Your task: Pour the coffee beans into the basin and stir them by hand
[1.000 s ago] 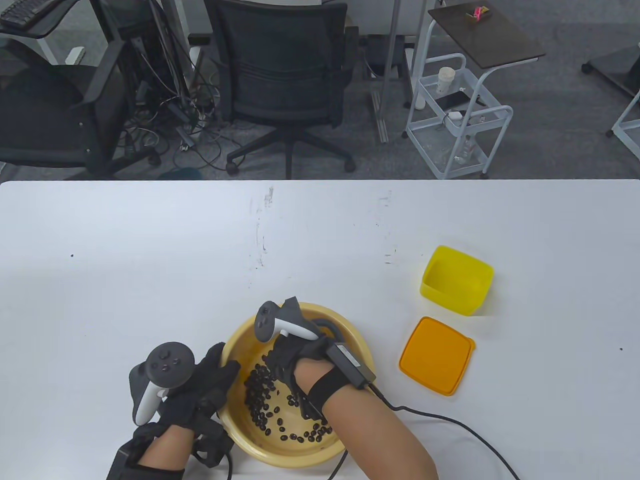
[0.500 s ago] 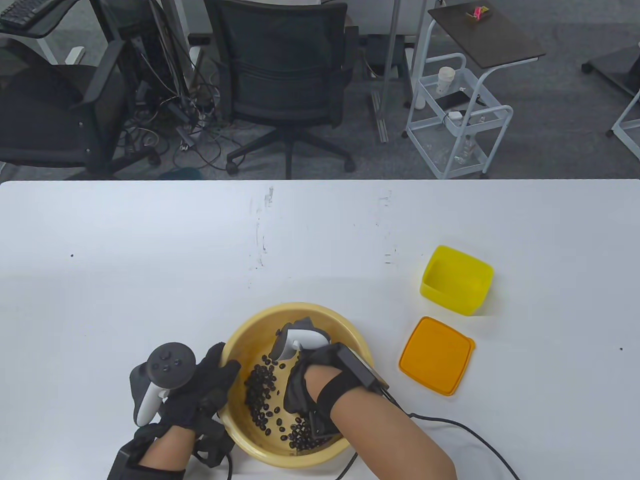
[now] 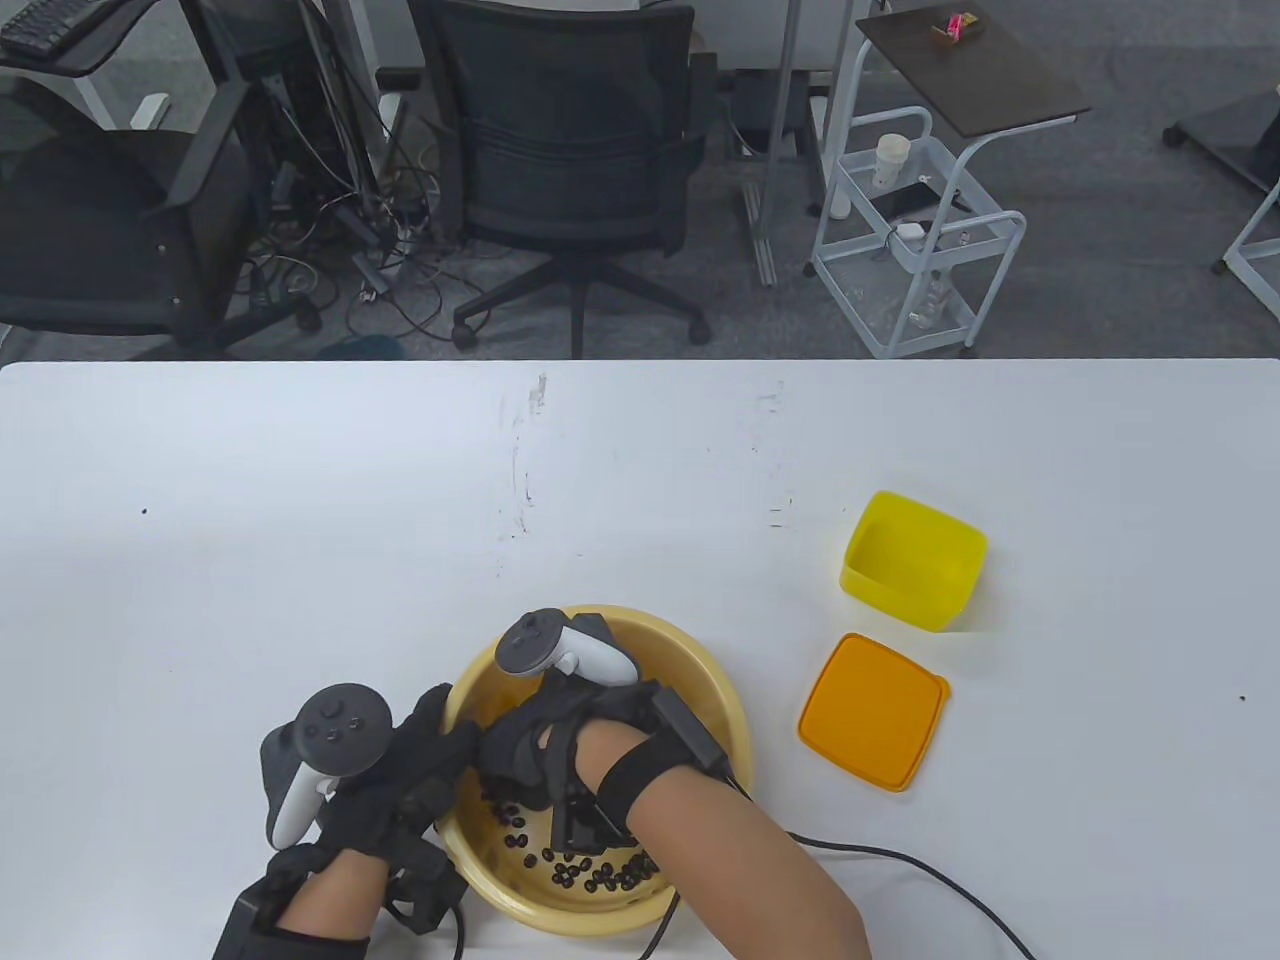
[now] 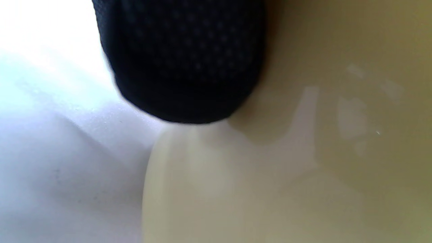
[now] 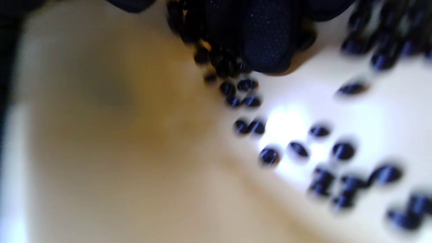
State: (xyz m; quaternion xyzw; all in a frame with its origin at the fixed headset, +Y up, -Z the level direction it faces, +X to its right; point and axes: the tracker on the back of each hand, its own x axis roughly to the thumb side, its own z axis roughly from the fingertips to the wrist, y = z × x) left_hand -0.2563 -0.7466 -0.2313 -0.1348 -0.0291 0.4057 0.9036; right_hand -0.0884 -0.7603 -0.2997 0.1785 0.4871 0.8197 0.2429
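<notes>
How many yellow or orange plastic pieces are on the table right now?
3. The basin sits at the near edge with both hands at it, the empty yellow box stands to its right and farther back, and the orange lid lies flat just in front of that box.

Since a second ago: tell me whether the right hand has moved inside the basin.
Yes. The right hand has swept toward the basin's left wall, nearer the left hand, and now covers most of the coffee beans.

1. We look down on the counter (image 3: 300, 450) from above its near edge, facing the far office.
2. Our left wrist view presses close against the basin (image 4: 303, 168) outer wall.
3. Our right wrist view looks closely inside the same basin.
</notes>
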